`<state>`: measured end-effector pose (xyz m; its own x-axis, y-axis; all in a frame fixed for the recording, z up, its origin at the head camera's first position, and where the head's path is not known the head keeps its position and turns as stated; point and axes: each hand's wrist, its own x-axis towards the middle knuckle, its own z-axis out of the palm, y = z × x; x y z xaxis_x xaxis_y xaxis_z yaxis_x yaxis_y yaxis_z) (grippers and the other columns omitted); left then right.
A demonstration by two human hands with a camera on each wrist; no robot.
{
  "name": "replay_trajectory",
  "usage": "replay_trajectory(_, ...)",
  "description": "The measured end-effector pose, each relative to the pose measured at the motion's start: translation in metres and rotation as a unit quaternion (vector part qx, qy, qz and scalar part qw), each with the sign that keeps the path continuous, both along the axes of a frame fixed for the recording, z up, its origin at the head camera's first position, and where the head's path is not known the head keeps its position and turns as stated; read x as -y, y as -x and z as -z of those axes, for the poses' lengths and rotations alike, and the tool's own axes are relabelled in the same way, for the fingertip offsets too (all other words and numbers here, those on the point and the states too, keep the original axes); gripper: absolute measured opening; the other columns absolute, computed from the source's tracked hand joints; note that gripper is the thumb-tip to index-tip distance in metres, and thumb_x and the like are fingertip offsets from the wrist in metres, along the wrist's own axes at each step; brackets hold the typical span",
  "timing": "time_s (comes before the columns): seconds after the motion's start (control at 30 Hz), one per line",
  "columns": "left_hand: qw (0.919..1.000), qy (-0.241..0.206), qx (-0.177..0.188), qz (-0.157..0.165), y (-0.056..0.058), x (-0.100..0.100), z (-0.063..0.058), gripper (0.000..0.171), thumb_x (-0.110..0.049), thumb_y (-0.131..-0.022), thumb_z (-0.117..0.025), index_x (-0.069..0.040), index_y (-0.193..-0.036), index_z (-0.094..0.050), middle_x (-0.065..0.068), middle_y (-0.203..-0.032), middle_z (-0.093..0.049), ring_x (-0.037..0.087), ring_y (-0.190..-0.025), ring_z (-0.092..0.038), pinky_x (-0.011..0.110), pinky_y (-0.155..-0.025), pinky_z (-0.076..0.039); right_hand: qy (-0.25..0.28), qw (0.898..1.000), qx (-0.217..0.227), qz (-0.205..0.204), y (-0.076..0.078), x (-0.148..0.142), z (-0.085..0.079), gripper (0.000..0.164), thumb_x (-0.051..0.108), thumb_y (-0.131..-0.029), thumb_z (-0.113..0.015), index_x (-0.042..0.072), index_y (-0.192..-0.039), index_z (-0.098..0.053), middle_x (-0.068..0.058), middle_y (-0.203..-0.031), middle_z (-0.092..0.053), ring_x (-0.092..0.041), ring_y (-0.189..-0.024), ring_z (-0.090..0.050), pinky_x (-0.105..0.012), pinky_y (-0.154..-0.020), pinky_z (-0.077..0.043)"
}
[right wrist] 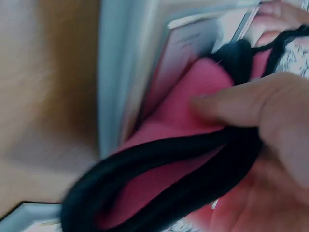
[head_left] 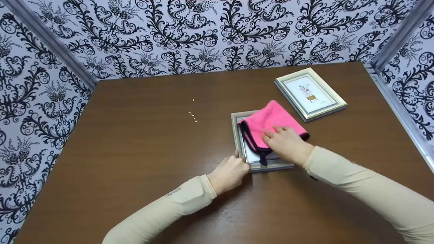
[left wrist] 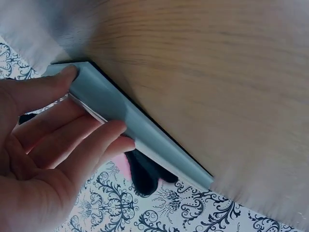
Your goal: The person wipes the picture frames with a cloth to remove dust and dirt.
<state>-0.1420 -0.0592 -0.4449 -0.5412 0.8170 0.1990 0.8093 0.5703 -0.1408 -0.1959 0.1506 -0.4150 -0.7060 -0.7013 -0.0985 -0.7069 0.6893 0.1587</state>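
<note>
A pale picture frame (head_left: 271, 166) lies on the table, with a folded pink cleaning cloth (head_left: 276, 117) edged in black over much of its glass. My left hand (head_left: 230, 172) grips the frame's near left corner, thumb on the outer side and fingers over the rim. In the left wrist view, the frame's side (left wrist: 130, 116) runs away from the thumb. My right hand (head_left: 288, 142) holds the cloth against the glass, fingers spread on top. The right wrist view has the thumb (right wrist: 227, 107) pressing into the pink fabric, with a black-edged fold bulging below it.
A second cream frame (head_left: 325, 81) with a small plant picture lies behind on the right. Several tiny pale bits (head_left: 193, 116) are scattered on the brown table (head_left: 142, 142). Patterned walls (head_left: 203, 37) close off the back and sides.
</note>
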Motion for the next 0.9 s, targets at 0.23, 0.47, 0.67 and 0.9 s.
replay_trajectory(0.23,0.9999,0.002,-0.012,-0.002,-0.001,-0.001,0.001,0.01,-0.001,-0.069,-0.071,-0.01,-0.072,-0.067,0.004,-0.078,-0.066,0.02,-0.065,-0.065,0.027,-0.059,-0.057,0.0,0.994,-0.102,0.047,-0.016,0.025,0.007,0.024,0.0,-0.074,-0.067,-0.012,-0.095,-0.066,-0.016,-0.071,-0.059,-0.026,-0.057,-0.055,-0.035,-0.044,-0.05)
replay_trajectory(0.47,0.9993,0.011,-0.035,-0.006,-0.003,0.001,0.004,0.012,-0.003,-0.072,-0.073,-0.007,-0.083,-0.071,0.007,-0.089,-0.065,0.021,-0.078,-0.065,0.027,-0.062,-0.057,0.08,0.994,-0.002,0.079,-0.017,0.043,0.005,0.022,0.014,-0.078,-0.071,-0.002,-0.072,-0.057,-0.008,-0.06,-0.05,-0.025,-0.052,-0.051,-0.038,-0.044,-0.048)
replay_trajectory(0.67,0.9989,0.008,-0.045,0.006,-0.003,0.004,0.006,0.012,-0.002,-0.076,-0.07,-0.008,-0.086,-0.07,0.006,-0.093,-0.064,0.021,-0.081,-0.064,0.027,-0.065,-0.057,0.127,0.991,0.025,0.022,-0.017,0.039,0.001,0.02,0.014,-0.081,-0.07,-0.001,-0.089,-0.058,-0.01,-0.07,-0.055,-0.028,-0.053,-0.052,-0.042,-0.043,-0.044)
replay_trajectory(0.9,0.9987,0.021,-0.041,0.025,-0.003,0.01,0.005,0.012,-0.006,-0.074,-0.073,-0.01,-0.085,-0.069,0.003,-0.086,-0.065,0.019,-0.079,-0.063,0.029,-0.07,-0.055,0.15,0.976,0.15,-0.037,-0.009,0.013,0.001,0.053,0.0,-0.085,-0.063,0.001,-0.137,-0.052,-0.017,-0.134,-0.055,-0.04,-0.117,-0.054,-0.053,-0.096,-0.043)
